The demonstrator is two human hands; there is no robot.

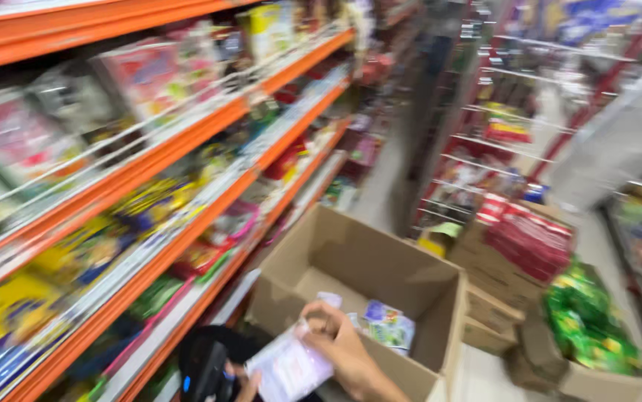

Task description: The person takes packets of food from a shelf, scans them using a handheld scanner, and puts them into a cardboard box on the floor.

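Right hand pinches a pale pouch at six o'clock, over the near rim of an open cardboard box. Left hand grips a black scanner at seven. Orange shelves run along nine o'clock.

Right hand: fingers closed on a pale pouch, at the near rim of an open cardboard box. Green-and-white packets lie in the box just beyond the fingers. Left hand: fingers around a black handheld scanner, beside the pouch. Orange shelves of blurred goods rise left of the fingers.
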